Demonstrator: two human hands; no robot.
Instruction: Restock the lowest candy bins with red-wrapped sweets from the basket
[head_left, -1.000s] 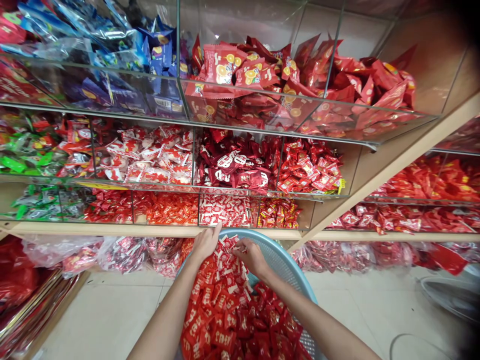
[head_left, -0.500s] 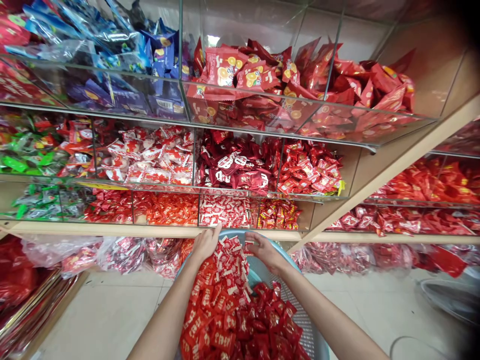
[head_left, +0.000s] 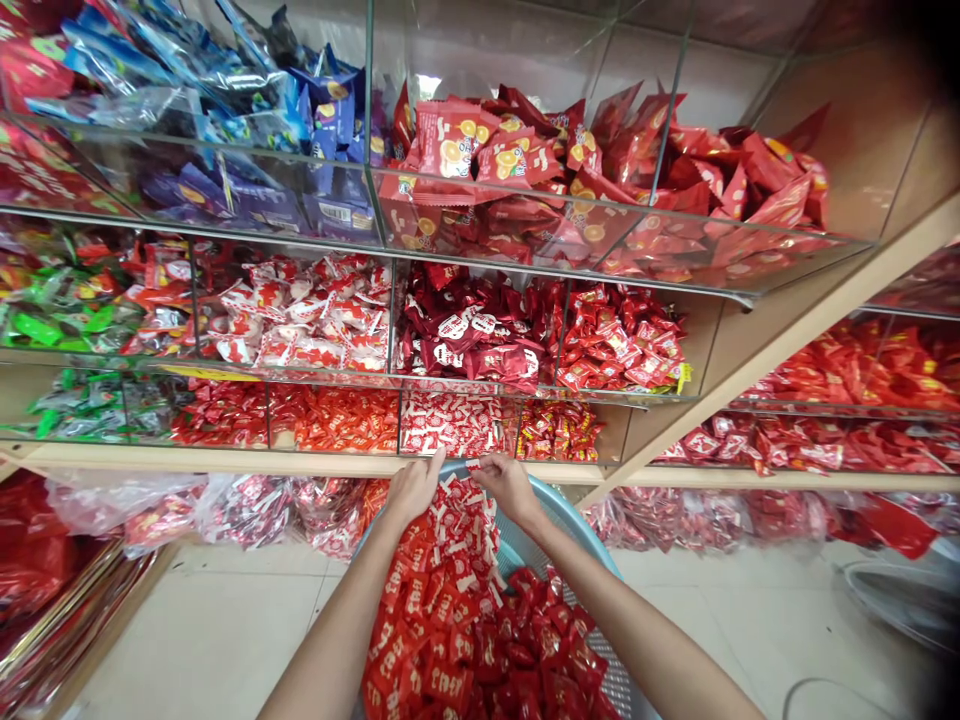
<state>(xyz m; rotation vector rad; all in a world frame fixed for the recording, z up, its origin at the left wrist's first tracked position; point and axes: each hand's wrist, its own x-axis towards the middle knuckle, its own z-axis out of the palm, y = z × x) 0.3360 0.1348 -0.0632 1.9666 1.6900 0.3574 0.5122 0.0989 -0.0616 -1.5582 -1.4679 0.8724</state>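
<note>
A light-blue plastic basket [head_left: 576,522] stands below the shelf front. It holds small red-and-white twist-wrapped candies [head_left: 459,520], orange-red packets [head_left: 409,630] and dark red wrapped candies [head_left: 536,640]. My left hand [head_left: 415,487] is closed over the basket's far left rim, its thumb pointing up and the other fingers partly hidden. At the far rim, my right hand [head_left: 505,484] has its fingertips pinched on one small red-and-white wrapped candy [head_left: 473,464], just above the heap of the same kind.
Directly ahead, a glass-fronted shelf bin [head_left: 450,425] holds similar red-and-white candies. Tiers above carry dark red packets [head_left: 472,330], larger red packets [head_left: 454,145] and blue ones [head_left: 330,115]. Bagged goods [head_left: 247,510] lie under the wooden shelf edge [head_left: 300,461].
My right hand has moved left along the far rim toward my left hand, and its spread fingers have drawn together on the candy. My left hand stays in place.
</note>
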